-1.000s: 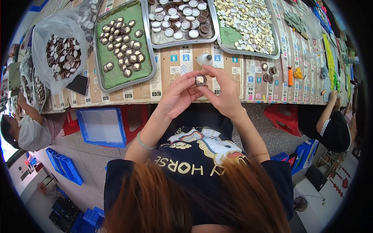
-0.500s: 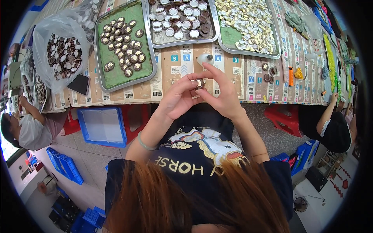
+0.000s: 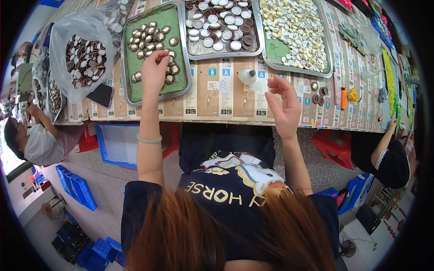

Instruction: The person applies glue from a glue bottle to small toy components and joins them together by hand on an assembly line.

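Toward eleven o'clock, a metal tray with a green lining (image 3: 180,88) holds dark brown, fluted caps with pale gold faces (image 3: 173,41), clustered from its middle upward. The left hand (image 3: 155,70) hangs over this tray, fingertips bunched narrowly near the caps at its four-o'clock side; whether one is pinched there cannot be told, since the hand hides it. At twelve o'clock, a second tray (image 3: 221,56) is heaped with white-faced and brown caps (image 3: 235,45), overlapping at many angles. At one o'clock, a third tray (image 3: 276,53) carries a thick spread of small gold and silver pieces (image 3: 298,34), its green lining bare at the seven-o'clock corner. At ten o'clock, a clear plastic bag (image 3: 58,67) gapes around a pile of brown and white caps (image 3: 86,61).

At two o'clock, the right hand (image 3: 285,104) is loosely curled and bare of any object, thumb apart from the fingers. Just beside it is a white bottle with a dark tip (image 3: 247,77), untouched.

Printed cardboard (image 3: 217,99) covers the table. Near half past two lies an orange lighter (image 3: 343,98); near half past nine, a dark phone (image 3: 101,95). At nine o'clock a blue crate (image 3: 116,147) stands below the table edge; at three, a red stool (image 3: 332,149).
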The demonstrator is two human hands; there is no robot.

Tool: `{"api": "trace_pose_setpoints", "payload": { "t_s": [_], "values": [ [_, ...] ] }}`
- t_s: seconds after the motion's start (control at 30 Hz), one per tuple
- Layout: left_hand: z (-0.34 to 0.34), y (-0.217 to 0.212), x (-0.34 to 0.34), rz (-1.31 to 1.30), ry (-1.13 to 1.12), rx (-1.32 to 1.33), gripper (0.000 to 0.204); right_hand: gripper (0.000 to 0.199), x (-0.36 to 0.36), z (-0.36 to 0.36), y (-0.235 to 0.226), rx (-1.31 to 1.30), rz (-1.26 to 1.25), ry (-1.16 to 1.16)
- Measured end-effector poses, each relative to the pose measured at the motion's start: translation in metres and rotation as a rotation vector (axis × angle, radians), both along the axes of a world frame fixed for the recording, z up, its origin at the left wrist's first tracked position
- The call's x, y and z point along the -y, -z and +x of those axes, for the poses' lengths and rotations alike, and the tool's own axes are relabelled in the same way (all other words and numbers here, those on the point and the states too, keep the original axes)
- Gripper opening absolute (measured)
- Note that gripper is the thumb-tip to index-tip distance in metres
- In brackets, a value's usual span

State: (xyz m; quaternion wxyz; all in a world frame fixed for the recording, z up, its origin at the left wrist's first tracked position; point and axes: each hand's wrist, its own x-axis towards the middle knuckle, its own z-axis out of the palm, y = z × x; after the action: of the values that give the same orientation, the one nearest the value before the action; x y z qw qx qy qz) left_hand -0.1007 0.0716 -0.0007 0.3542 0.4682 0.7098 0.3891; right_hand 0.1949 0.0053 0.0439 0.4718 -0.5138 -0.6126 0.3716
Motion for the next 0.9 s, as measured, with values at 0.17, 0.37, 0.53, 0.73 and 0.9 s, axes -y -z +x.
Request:
{"api": "trace_pose_setpoints", "payload": {
  "t_s": [0.17, 0.37, 0.53, 0.73, 0.9],
  "values": [
    [0.036, -0.005, -0.028, 0.077, 0.150, -0.317, 0.020, 0.041, -0.012, -0.003, 0.016, 0.045, -0.152, 0.054],
    [0.083, 0.007, -0.045, 0.121, 0.265, -0.796, 0.030, 0.050, -0.027, -0.020, 0.040, 0.223, -0.107, 0.000],
    [0.074, -0.001, -0.040, 0.164, 0.177, -0.428, 0.029, 0.036, -0.032, -0.017, 0.048, 0.187, -0.234, -0.039],
    [0.072, -0.035, 0.011, -0.094, 0.188, 1.130, 0.028, 0.032, -0.022, -0.016, 0.032, -0.311, -0.264, -0.085],
    [0.079, -0.024, 0.050, -0.246, 0.234, 1.768, 0.029, 0.035, -0.012, -0.025, 0.001, -0.578, -0.393, -0.114]
  ]
}}
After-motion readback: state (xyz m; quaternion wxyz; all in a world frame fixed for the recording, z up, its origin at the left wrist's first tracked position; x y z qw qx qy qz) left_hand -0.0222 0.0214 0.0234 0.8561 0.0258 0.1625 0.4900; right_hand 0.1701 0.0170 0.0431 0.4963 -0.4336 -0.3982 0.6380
